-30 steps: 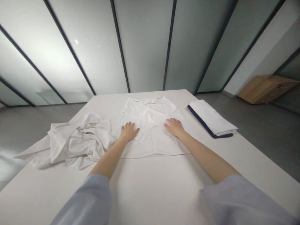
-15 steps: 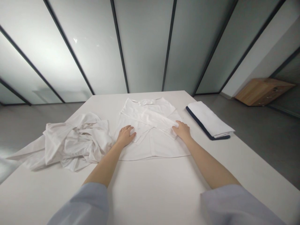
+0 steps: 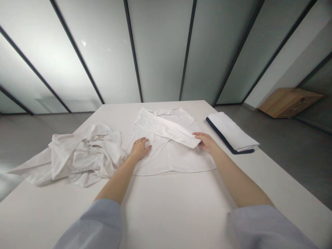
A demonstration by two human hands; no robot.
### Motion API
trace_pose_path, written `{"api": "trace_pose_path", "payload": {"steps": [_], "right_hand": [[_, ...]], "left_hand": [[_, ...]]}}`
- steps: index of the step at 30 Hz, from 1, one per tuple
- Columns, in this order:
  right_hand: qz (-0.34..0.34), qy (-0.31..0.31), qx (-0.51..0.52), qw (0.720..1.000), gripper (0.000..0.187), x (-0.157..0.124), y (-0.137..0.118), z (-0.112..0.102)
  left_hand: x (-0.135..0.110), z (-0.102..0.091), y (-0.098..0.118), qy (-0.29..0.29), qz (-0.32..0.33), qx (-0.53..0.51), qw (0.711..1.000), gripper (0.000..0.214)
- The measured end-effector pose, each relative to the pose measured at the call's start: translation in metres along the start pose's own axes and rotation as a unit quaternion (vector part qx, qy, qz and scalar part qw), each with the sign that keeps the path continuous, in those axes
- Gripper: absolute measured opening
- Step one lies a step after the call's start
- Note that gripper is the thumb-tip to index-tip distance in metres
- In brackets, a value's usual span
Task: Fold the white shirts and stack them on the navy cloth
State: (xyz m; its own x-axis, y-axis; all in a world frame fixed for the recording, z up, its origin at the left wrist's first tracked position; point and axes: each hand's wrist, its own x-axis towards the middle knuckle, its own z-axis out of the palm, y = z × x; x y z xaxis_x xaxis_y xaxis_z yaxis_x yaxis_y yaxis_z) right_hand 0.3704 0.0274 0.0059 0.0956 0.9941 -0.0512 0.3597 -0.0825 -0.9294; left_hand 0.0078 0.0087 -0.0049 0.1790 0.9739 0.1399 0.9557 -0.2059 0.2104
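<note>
A white shirt lies flat in the middle of the table, with its collar at the far end. One long white sleeve runs diagonally across its front. My right hand grips the sleeve's end at the shirt's right side and holds it slightly raised. My left hand rests flat on the shirt's front, fingers apart, holding nothing.
A crumpled white garment lies to the left, hanging over the table's left edge. A folded white cloth with navy trim sits at the right. The white table ends before a grey floor, frosted glass panels and a wooden cabinet.
My right hand has taken hold of the sleeve end and moved right, lifting and stretching the sleeve across the shirt. My left hand has stayed on the shirt's front.
</note>
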Motion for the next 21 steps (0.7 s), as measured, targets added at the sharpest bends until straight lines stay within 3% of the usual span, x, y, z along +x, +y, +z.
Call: {"api": "trace_pose_path", "payload": {"steps": [3,6,8,11,13,16,19,21], "right_hand": [[-0.001,0.004,-0.166,0.986,0.032,-0.005,0.003,-0.004],[-0.063,0.066,-0.352,0.932,0.032,-0.011,0.006,-0.003],[-0.106,0.106,-0.414,0.898,0.033,-0.014,0.006,0.000],[-0.158,0.119,-0.430,0.881,0.032,-0.018,0.003,0.006],[-0.193,0.091,-0.420,0.882,0.027,-0.020,0.000,0.011],[-0.229,-0.006,-0.412,0.882,0.023,-0.024,-0.005,0.017],[-0.237,-0.077,-0.435,0.865,0.022,-0.026,-0.008,0.024],[-0.237,-0.080,-0.454,0.855,0.021,-0.028,-0.009,0.028]], "left_hand": [[0.000,0.000,0.000,-0.001,-0.001,-0.002,1.000,0.046],[0.000,0.000,0.000,-0.002,-0.002,-0.003,1.000,0.046],[0.000,0.000,0.000,-0.001,-0.001,-0.005,1.000,0.046],[0.000,0.000,0.000,0.004,0.003,-0.011,1.000,0.045],[-0.001,-0.001,0.000,0.014,0.013,-0.018,1.000,0.041],[-0.001,-0.006,0.003,0.029,0.019,-0.022,0.999,0.031],[-0.002,-0.012,0.008,-0.006,-0.004,-0.012,1.000,0.023],[-0.003,-0.015,0.012,-0.034,-0.020,0.002,0.999,0.026]]}}
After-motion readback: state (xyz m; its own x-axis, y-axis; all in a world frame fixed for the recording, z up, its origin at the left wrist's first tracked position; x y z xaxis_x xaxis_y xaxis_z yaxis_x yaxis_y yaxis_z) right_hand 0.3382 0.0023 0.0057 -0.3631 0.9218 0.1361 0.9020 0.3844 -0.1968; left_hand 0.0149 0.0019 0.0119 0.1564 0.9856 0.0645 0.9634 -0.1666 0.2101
